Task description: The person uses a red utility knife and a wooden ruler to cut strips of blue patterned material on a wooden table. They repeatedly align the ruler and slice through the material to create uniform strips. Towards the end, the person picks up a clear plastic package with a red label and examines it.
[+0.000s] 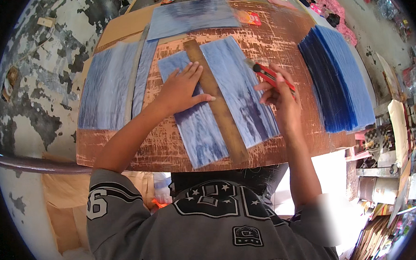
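A streaky blue-and-white sheet [243,85] lies tilted on the worn brown table in front of me. Across it runs a long brownish straightedge [223,112]. My left hand [184,89] presses on the sheet and the straightedge with its fingers spread, the thumb and fingertips at the strip's left edge. In my right hand [281,91] is a red and black utility knife [273,75], raised over the sheet's right side. Its blade end points up and left, apart from the straightedge.
A tall stack of blue sheets [339,78] stands at the table's right. More streaky sheets lie at the left [107,86] and at the far edge [192,18], with a narrow strip [137,77] by the left ones. A red-orange packet [249,18] sits near the far sheet.
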